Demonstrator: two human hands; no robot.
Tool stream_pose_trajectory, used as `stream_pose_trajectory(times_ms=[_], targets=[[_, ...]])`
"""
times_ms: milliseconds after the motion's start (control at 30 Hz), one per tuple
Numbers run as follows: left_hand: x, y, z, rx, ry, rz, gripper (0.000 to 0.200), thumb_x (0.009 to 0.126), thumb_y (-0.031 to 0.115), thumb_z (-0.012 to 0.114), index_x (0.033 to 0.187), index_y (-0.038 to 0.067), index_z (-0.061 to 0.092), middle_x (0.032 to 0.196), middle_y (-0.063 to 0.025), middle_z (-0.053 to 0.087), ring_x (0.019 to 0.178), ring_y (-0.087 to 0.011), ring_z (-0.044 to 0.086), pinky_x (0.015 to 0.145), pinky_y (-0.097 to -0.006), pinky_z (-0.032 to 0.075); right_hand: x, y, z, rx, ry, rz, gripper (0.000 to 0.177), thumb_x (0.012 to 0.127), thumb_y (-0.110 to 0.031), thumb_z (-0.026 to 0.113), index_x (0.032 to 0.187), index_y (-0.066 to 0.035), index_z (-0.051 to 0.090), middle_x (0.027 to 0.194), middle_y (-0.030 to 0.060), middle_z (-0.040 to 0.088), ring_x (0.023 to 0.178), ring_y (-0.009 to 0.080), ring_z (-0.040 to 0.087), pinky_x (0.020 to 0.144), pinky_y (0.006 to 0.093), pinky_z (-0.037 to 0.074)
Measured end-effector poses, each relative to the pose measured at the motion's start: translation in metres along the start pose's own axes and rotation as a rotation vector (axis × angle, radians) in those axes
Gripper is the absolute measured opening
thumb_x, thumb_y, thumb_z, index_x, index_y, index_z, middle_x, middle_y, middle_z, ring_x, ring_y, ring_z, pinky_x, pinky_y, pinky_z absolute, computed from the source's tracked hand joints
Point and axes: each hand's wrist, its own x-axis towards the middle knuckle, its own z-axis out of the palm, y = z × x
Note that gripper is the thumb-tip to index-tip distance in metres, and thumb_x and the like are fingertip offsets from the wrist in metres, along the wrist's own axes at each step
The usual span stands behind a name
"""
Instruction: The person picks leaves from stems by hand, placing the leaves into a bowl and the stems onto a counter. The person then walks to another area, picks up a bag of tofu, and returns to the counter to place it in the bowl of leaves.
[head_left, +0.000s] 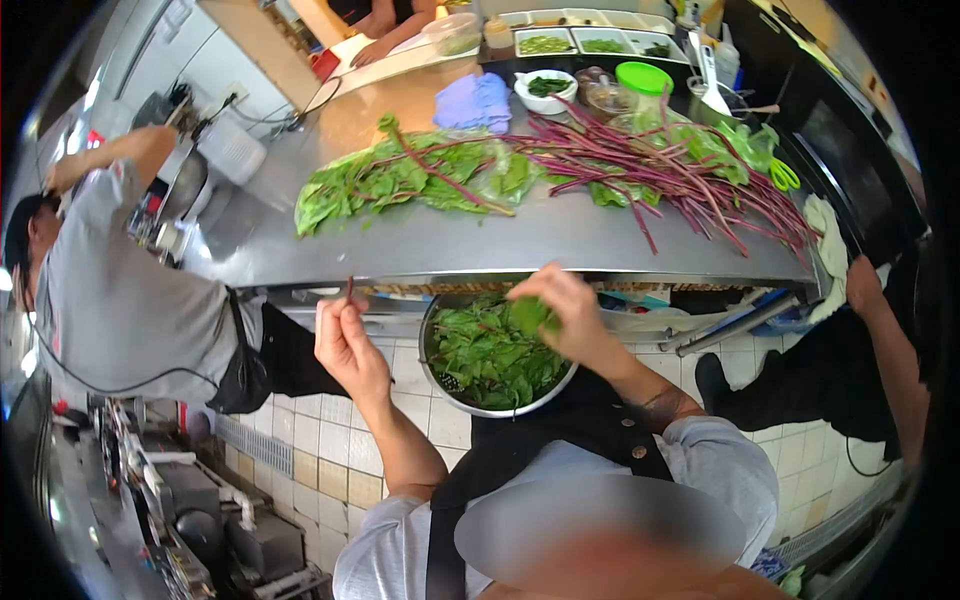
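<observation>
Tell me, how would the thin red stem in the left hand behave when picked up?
Probably light: the left hand pinches the red stem with fingertips only. It seems fairly stiff, since the short piece above them stands upright. The longer stems on the counter curve, so a long one may flex.

A perforated steel bowl [452, 392], shiny at the rim, holds glossy green leaves [490, 360]. The leaf [528, 315] in the right hand [572, 312] looks smooth and waxy, and the stem [349, 290] in the left hand [345, 345] is a dull, matt red. The brushed-metal counter [400, 255] gleams with soft reflections. On it lie a matt lilac cloth [475, 100], a glazed white bowl [545, 100] and a green plastic lid [644, 77]. Glazed cream tiles [320, 440] cover the floor.
</observation>
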Motion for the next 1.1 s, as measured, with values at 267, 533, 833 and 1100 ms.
stream_pose_trajectory(times_ms=[267,533,833,1100], targets=[[0.077,0.08,0.168,-0.041,-0.289,0.605,0.021,0.08,0.015,0.071,0.099,0.009,0.067,0.085,-0.0052,0.056,0.082,-0.0255,0.054,0.073,-0.0417,0.04,-0.073,0.043,0.063,-0.252,-0.791,0.357,0.111,0.058,-0.018,0.086,0.149,-0.025,0.024,0.152,0.0164,0.018,0.137,0.0425,0.023,0.101,0.0635,0.035],[0.081,0.026,0.228,0.399,-0.31,0.373,0.052,0.081,0.032,0.07,0.126,0.012,0.054,0.121,-0.0155,0.051,0.11,-0.037,0.05,0.087,-0.0501,0.045,-0.081,0.046,0.055,-0.237,-0.948,0.361,0.111,0.059,-0.024,0.087,0.15,-0.026,0.023,0.157,0.019,0.008,0.142,0.0469,0.009,0.104,0.0697,0.028],[0.077,-0.065,0.17,0.612,-0.462,-0.472,0.032,0.077,0.033,0.07,0.091,0.004,0.07,0.092,-0.0209,0.069,0.088,-0.0378,0.067,0.077,-0.0443,0.054,-0.086,0.044,0.067,-0.272,-1.048,0.371,0.097,0.07,-0.026,0.082,0.149,-0.023,0.027,0.157,0.0181,0.009,0.142,0.0458,0.012,0.109,0.0589,0.029],[0.051,-0.088,0.149,-0.142,0.138,-0.424,0.015,0.084,0.012,0.066,0.09,-0.002,0.067,0.076,-0.0074,0.068,0.066,-0.0121,0.061,0.061,-0.0266,0.049,-0.08,0.039,0.058,-0.218,-0.874,0.343,0.084,0.074,-0.021,0.079,0.145,-0.02,0.034,0.155,0.0203,0.013,0.141,0.0441,0.019,0.107,0.0583,0.032]])
